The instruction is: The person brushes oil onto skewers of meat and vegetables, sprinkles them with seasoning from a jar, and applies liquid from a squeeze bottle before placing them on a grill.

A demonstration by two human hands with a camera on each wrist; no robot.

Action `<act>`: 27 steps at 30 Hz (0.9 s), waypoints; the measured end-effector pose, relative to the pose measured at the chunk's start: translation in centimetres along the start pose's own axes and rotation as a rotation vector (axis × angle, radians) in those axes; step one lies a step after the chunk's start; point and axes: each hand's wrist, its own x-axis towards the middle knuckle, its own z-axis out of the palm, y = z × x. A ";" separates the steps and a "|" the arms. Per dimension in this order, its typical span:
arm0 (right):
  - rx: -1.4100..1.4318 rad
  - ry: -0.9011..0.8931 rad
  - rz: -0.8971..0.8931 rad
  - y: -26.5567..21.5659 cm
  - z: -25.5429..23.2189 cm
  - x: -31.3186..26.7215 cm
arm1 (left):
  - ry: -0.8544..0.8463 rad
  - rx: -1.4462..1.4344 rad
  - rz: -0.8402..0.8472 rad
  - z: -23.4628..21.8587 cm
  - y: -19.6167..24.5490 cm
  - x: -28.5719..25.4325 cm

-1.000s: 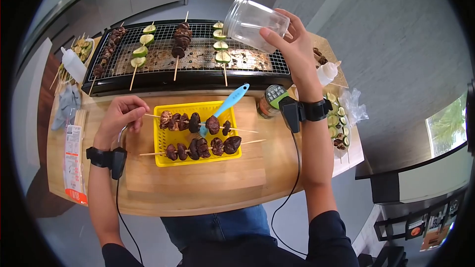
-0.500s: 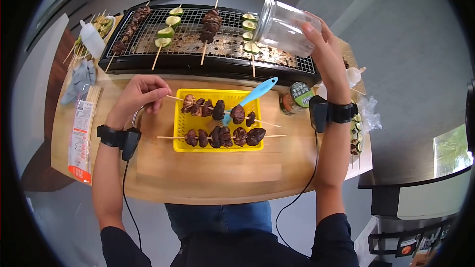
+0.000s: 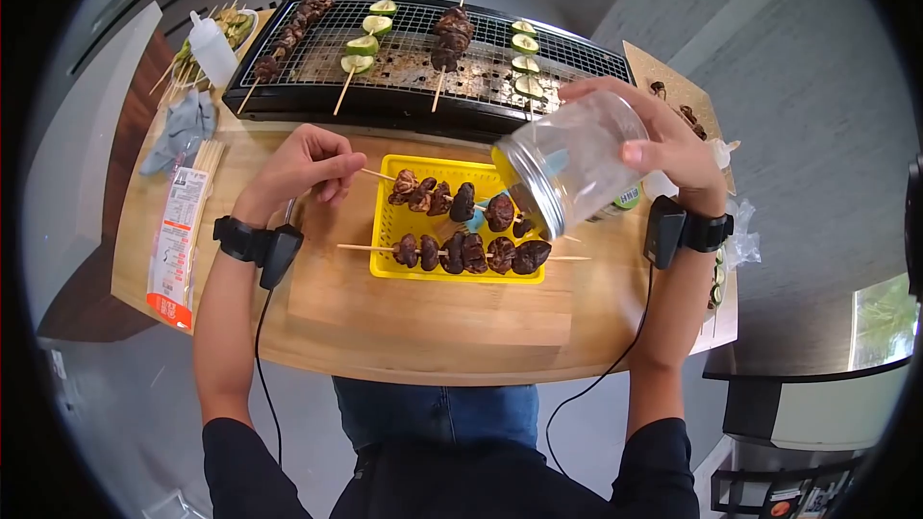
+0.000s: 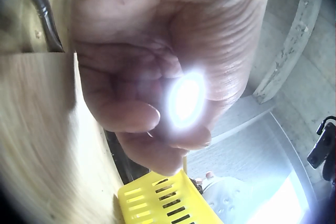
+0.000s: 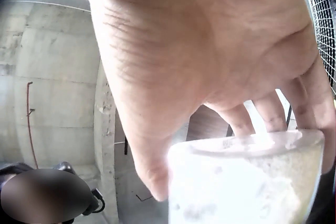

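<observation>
My left hand (image 3: 312, 168) pinches the left end of the upper skewer (image 3: 377, 174), whose dark mushroom pieces (image 3: 420, 195) lie over the yellow basket (image 3: 385, 269). A second skewer of mushrooms (image 3: 473, 253) rests across the basket below it. My right hand (image 3: 663, 139) grips a clear jar (image 3: 591, 149) by its base end, tilted with its ridged rim toward the basket's right side, partly covering the upper skewer's right end. In the right wrist view the thumb and fingers spread round the jar (image 5: 247, 176). The blue brush (image 3: 478, 218) is mostly hidden behind the jar.
Behind the basket stands a black grill (image 3: 404, 115) with mushroom and green-edged slice skewers. At left are a squeeze bottle (image 3: 212, 50), a grey cloth (image 3: 183, 130) and a packet of sticks (image 3: 178, 231). A green-labelled jar (image 3: 627, 197) is partly hidden behind the clear one.
The clear jar has come down from above the grill to the basket's right side in my right hand. My left hand keeps its pinch on the skewer. The head view has shifted.
</observation>
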 end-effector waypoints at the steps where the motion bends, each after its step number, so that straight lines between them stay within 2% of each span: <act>1: 0.036 -0.027 0.006 0.0 0.0 -0.1 | -0.003 0.006 0.000 0.0 0.1 0.0; 8: 0.005 -0.025 0.010 -0.8 1.8 0.9 | -0.007 0.015 -0.003 -0.2 0.0 0.0; 11: 0.073 -0.036 -0.042 -1.0 2.4 1.3 | -0.002 0.019 0.007 -0.2 0.0 0.0; 19: 0.013 0.172 -0.018 -1.6 3.6 1.7 | -0.002 0.015 0.012 0.0 0.2 0.0; 27: 0.109 0.233 -0.037 -0.3 2.8 1.8 | -0.003 0.014 0.002 0.0 0.2 0.0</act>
